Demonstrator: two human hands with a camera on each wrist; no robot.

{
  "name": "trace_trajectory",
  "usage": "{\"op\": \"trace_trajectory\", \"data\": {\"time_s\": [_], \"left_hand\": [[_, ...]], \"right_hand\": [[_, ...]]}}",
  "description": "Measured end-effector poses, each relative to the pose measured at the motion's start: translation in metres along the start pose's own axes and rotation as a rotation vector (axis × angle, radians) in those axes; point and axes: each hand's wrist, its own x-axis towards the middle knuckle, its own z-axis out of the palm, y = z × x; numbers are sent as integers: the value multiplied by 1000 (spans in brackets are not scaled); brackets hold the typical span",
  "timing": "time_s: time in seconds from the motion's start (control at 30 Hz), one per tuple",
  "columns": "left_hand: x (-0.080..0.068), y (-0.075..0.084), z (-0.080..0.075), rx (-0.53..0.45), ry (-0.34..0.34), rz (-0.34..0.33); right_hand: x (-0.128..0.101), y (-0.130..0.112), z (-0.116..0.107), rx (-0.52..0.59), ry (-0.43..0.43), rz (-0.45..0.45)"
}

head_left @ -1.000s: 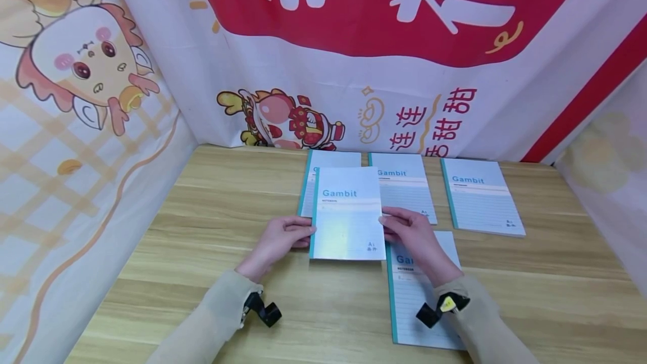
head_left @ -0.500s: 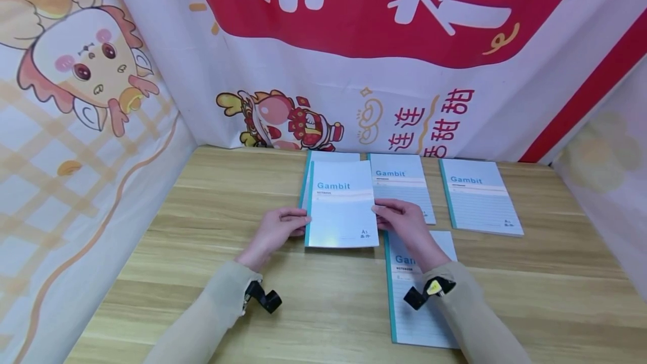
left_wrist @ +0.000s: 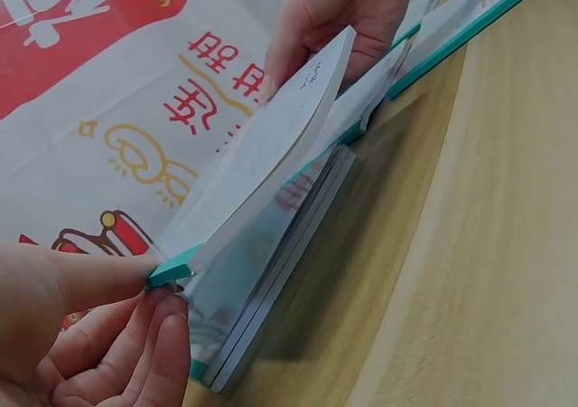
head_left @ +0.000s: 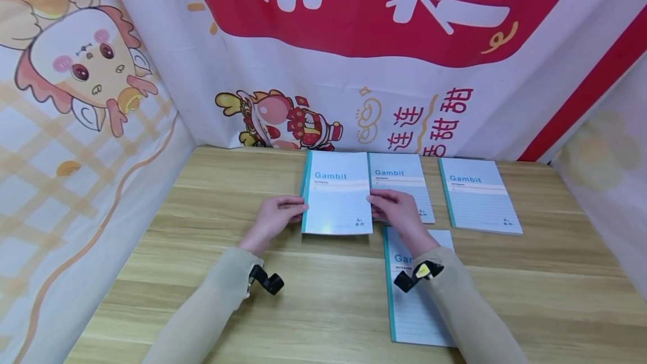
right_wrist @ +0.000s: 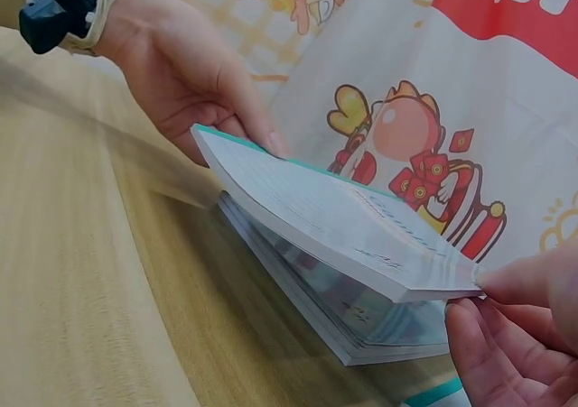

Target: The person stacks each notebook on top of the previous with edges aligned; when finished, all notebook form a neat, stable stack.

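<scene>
A light blue "Gambit" notebook (head_left: 337, 195) with a teal spine is held just above another notebook (left_wrist: 271, 285) lying at the back left of the row. My left hand (head_left: 275, 219) pinches its spine edge, and my right hand (head_left: 396, 212) pinches the opposite edge. The left wrist view shows the held notebook (left_wrist: 280, 145) tilted above the lower one, with a gap between them. From the right wrist view, the held notebook (right_wrist: 334, 217) hovers over the lower notebook (right_wrist: 316, 303).
Two more Gambit notebooks lie at the back, one in the middle (head_left: 404, 181) and one at the right (head_left: 477, 195). A further notebook (head_left: 419, 302) lies nearer me under my right forearm. A printed cloth backdrop (head_left: 354, 44) walls the wooden table (head_left: 151, 263).
Both hands have carried the notebook away from me toward the back, and it now lines up over the back-left notebook.
</scene>
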Motion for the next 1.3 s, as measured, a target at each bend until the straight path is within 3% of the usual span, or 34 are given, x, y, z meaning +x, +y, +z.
{"op": "trace_trajectory", "data": {"time_s": [0.47, 0.8, 1.3], "left_hand": [[21, 5, -7, 57, 30, -6], [33, 9, -9, 111, 70, 6], [44, 0, -6, 175, 124, 43]], "right_hand": [[9, -12, 14, -11, -18, 14], [14, -15, 24, -72, -2, -40], [21, -4, 34, -165, 27, -54]]}}
